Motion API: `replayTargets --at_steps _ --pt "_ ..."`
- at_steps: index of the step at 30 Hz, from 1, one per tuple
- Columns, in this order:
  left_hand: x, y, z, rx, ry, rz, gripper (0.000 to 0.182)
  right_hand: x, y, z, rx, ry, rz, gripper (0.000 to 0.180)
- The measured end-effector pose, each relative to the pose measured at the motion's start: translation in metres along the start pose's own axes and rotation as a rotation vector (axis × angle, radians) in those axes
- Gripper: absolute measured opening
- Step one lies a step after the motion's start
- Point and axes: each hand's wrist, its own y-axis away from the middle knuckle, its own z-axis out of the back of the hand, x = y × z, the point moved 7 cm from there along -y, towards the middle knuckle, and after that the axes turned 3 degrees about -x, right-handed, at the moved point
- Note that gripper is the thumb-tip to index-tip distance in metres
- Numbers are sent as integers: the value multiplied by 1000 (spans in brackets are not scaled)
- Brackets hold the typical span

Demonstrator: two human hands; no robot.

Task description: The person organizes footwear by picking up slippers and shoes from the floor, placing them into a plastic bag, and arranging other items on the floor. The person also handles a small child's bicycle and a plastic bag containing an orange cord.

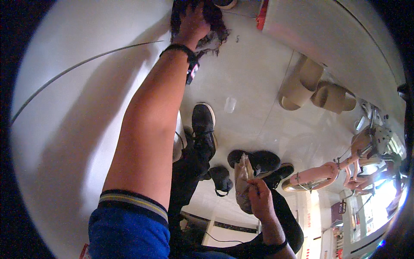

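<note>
My left arm, with a smartwatch at the wrist, stretches to the far edge of the view. My left hand lies on a dark, shaggy mass that looks like hair or fur, with a greyish patch. Its fingertips are dim, so I cannot tell whether they grip it. Nearer my body, my right hand pinches the side of a crumpled, thin greyish-brown bag. The bag hangs upright above black footwear; its contents are hidden.
Pale floor tiles carry a small clear plastic piece. Beige slides lie by a white panel. My black shoe and a black slipper are close by. A pink bicycle stands at right; a white surface rises at left.
</note>
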Motion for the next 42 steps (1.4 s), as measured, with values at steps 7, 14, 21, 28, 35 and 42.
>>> replayTargets --at_steps 7,14,21,28,35,42 --pt "16 45 6 335 -124 262 93 10 -11 -2 -67 -22 98 23" --pt "-2 176 17 402 26 409 88 -5 -12 -13 -6 76 -14 24" --pt "10 101 45 -32 1 110 66 -10 -17 -15 -38 79 -3 24" --pt "-1 12 -3 77 37 289 68 -17 -23 -13 -41 160 50 21" --pt "-112 33 -32 224 53 25 54 -22 -24 -18 -19 175 68 25" --pt "-109 -5 -33 -23 136 17 54 -26 -28 -11 -56 183 35 22"
